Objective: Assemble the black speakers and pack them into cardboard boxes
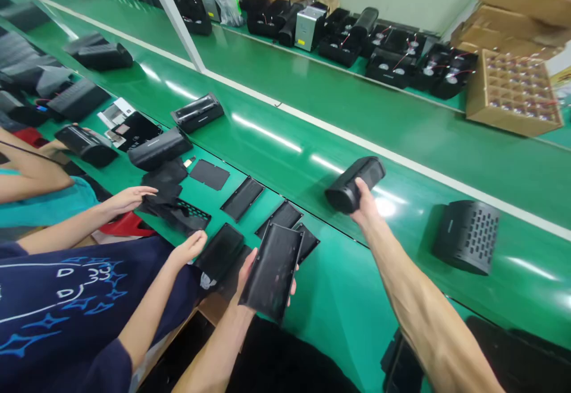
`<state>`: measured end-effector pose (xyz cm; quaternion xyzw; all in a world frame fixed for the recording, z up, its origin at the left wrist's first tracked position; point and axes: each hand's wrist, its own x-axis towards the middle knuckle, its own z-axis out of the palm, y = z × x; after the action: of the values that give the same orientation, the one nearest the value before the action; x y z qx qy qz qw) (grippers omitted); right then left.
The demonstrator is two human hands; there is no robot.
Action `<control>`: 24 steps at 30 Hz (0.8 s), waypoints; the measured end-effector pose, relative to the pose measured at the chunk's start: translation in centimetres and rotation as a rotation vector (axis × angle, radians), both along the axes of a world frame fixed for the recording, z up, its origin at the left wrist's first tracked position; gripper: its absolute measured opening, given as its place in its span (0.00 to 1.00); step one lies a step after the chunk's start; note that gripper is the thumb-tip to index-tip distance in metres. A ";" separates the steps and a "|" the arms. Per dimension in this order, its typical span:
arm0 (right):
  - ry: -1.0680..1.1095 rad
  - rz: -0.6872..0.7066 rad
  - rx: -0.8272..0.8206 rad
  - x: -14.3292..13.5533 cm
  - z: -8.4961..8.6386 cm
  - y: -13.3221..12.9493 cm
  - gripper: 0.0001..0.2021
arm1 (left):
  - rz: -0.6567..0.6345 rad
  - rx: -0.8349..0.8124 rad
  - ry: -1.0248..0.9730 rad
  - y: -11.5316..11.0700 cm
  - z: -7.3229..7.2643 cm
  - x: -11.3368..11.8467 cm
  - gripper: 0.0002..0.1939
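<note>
My left hand (pixel 245 275) is closed around a black rectangular panel (pixel 273 271) with a smooth, slightly curved face and small holes near its corners. Out over the green belt, my right hand (pixel 367 207) grips a black speaker housing (pixel 348 191), thumb on the near side; its other fingers are hidden. Just beyond the left-hand panel, more black panels (pixel 281 216) lie on the green worktop (pixel 339 286). Farther left rests another panel (pixel 242 197). To the right of my right hand, a black housing with a slotted face (pixel 468 235) sits on the belt.
At my left, a co-worker's hands (pixel 190 247) handle dark cloth-like pieces (pixel 163 188). More housings (pixel 197 112) stand on the belt (pixel 276 84). A white post (pixel 176 18) rises beyond it. Across, a divided cardboard box (pixel 513 93) stands beside several open black housings (pixel 392 63).
</note>
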<state>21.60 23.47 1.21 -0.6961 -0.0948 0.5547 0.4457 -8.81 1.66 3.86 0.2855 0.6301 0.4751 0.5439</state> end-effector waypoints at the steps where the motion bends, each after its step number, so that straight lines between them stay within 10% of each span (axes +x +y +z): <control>1: 0.020 0.017 0.029 2.2 1.6 -2.3 0.20 | -0.118 -0.071 -0.262 -0.3 0.2 2.6 0.33; 5: 0.015 0.095 0.220 10.1 6.4 -14.5 0.29 | -0.418 -0.239 -0.890 -0.4 1.4 8.2 0.49; 9: 0.191 0.300 0.197 12.0 7.4 -25.9 0.59 | -0.461 -0.256 -0.953 -0.1 2.6 10.5 0.46; 12: 0.356 0.323 0.132 11.7 7.4 -31.3 0.57 | -0.449 -0.234 -0.955 -0.7 3.1 13.0 0.43; 16: 0.205 0.307 0.064 12.3 9.1 -34.4 0.42 | -0.453 -0.212 -0.972 -2.8 2.8 15.8 0.39; 24: -0.420 0.476 0.132 8.5 13.0 -32.2 0.50 | -0.534 -0.184 -1.037 -6.2 -0.9 18.9 0.33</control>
<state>30.12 -8.75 14.18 -0.7233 -0.3807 0.4802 0.3185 10.13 -4.57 2.94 0.1162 0.2269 0.3427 0.9042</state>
